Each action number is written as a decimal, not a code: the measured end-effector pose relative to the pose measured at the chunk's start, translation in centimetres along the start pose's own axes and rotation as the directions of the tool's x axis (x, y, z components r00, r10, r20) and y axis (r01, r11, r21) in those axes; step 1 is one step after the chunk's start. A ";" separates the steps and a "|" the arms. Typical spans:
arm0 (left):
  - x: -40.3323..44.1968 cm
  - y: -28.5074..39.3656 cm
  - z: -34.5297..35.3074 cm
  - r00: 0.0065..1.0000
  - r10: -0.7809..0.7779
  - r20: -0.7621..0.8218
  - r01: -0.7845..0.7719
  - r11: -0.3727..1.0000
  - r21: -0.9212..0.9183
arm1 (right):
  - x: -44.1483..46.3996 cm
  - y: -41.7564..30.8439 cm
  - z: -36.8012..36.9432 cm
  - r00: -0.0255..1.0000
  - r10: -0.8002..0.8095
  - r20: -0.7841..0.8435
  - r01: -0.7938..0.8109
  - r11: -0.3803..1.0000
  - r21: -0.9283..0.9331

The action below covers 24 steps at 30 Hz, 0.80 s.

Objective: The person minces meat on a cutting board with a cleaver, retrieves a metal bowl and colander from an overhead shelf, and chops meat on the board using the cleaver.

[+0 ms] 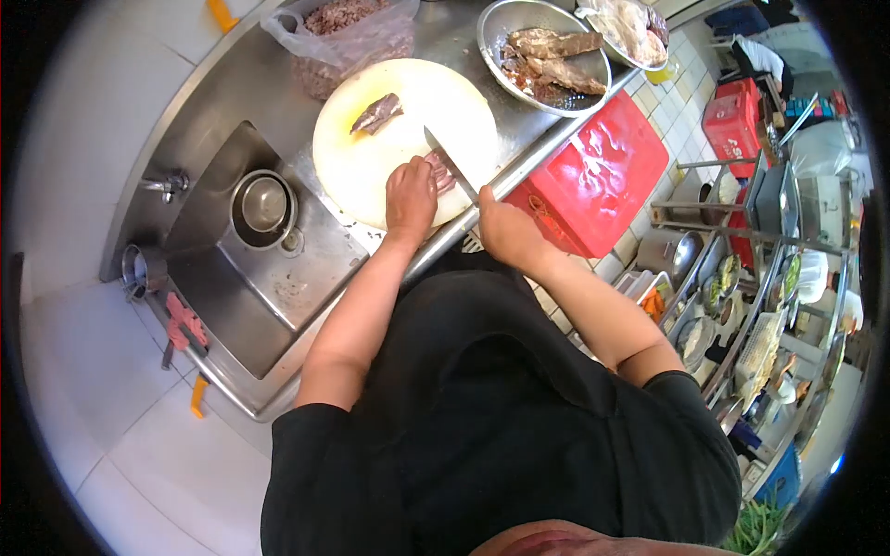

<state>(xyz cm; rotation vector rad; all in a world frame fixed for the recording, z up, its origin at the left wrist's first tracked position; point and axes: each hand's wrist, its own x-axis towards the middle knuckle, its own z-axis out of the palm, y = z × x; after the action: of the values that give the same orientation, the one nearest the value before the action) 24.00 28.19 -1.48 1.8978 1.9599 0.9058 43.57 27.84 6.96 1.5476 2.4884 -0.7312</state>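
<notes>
A round white cutting board (343,176) lies on the steel counter. My left hand (413,196) presses down at its near edge, with fingers curled onto a piece of reddish meat (442,172). In my right hand (507,230) is the handle of a knife (452,165), its blade standing beside the meat and close to my left fingertips. A darker chunk of meat (376,114) rests farther back on the board. The underside of the held piece is hidden by my fingers.
A plastic bag of minced meat (357,46) stands behind the board. To the right is a metal bowl (491,56) with large meat pieces. A sink (250,315) holding pots (264,206) is at left. Below the counter's right edge sits a red container (603,176); shelves stand far right.
</notes>
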 end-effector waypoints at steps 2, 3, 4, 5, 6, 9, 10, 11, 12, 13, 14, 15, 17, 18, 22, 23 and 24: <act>-0.1 -0.2 0.1 1.000 0.006 -0.001 -0.006 1.000 0.024 | 1.2 1.2 1.7 0.999 -0.011 -0.035 0.010 0.999 -0.046; -0.1 -0.2 0.0 1.000 0.007 0.009 -0.007 1.000 0.026 | 2.2 1.4 1.5 0.997 -0.031 -0.070 0.030 0.999 -0.019; -0.2 -0.1 -0.2 0.999 0.016 0.030 -0.017 0.999 0.027 | 2.8 1.6 1.5 0.993 -0.039 -0.108 0.041 0.999 0.016; -0.4 -0.2 0.0 0.999 0.031 0.031 -0.032 0.999 0.025 | 3.9 1.6 0.7 0.992 -0.030 -0.120 0.032 0.999 0.017; -0.5 -0.5 0.3 0.999 0.047 0.019 -0.048 0.998 0.031 | 5.5 1.2 -0.8 0.997 -0.029 -0.065 0.029 1.000 0.003; -0.5 -0.8 0.6 0.996 0.086 -0.014 -0.085 0.995 0.057 | 5.9 -4.1 -9.2 0.973 0.110 0.201 -0.122 0.991 0.050; -0.7 -0.8 0.6 0.994 0.105 -0.038 -0.102 0.992 0.072 | 5.5 -5.4 -11.3 0.883 0.223 0.413 -0.275 0.959 0.072; -0.7 -0.8 0.8 0.993 0.108 -0.039 -0.105 0.992 0.071 | 4.7 -5.2 -10.6 0.900 0.207 0.383 -0.226 0.974 0.005; -0.6 -1.0 1.0 0.994 0.098 -0.047 -0.095 0.993 0.064 | 3.5 -5.2 -9.8 0.914 0.211 0.348 -0.249 0.966 0.068; -0.7 -1.2 1.2 0.995 0.083 -0.055 -0.080 0.995 0.055 | 2.8 -2.7 -5.7 0.977 0.103 0.187 -0.114 0.992 0.051; -0.7 -1.2 1.2 0.996 0.073 -0.060 -0.070 0.996 0.051 | 2.2 -0.5 -1.9 0.999 -0.022 0.028 0.022 1.000 0.010; -0.6 -1.3 1.2 0.997 0.070 -0.039 -0.068 0.997 0.049 | 1.2 -0.6 -1.2 0.999 -0.001 0.039 0.001 1.000 0.006; -0.5 -1.3 1.0 0.996 0.085 -0.015 -0.084 0.995 0.048 | 1.7 -0.5 0.7 0.998 0.058 0.019 -0.058 0.998 0.005; -0.3 -1.3 1.2 0.998 0.061 0.024 -0.063 0.995 0.071 | 2.2 -0.1 1.4 0.994 0.111 -0.007 -0.111 0.994 0.004; -0.4 -1.6 1.2 0.995 0.090 0.036 -0.092 0.994 0.062 | 4.7 -1.4 -3.1 0.998 0.060 0.021 -0.060 0.998 -0.014; -0.2 -1.4 0.9 0.993 0.107 0.042 -0.109 0.992 0.068 | 4.3 -1.8 -3.6 0.998 0.058 -0.003 -0.058 0.998 0.005; -0.3 -1.2 0.7 0.996 0.078 0.044 -0.080 0.996 0.031 | 3.4 -2.1 -3.9 0.998 0.066 -0.008 -0.066 0.998 0.016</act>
<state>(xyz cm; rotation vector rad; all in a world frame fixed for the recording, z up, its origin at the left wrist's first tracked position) 23.46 28.17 -2.79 2.0090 1.8986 0.8520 40.73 31.58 9.88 1.6335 2.4301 -0.7378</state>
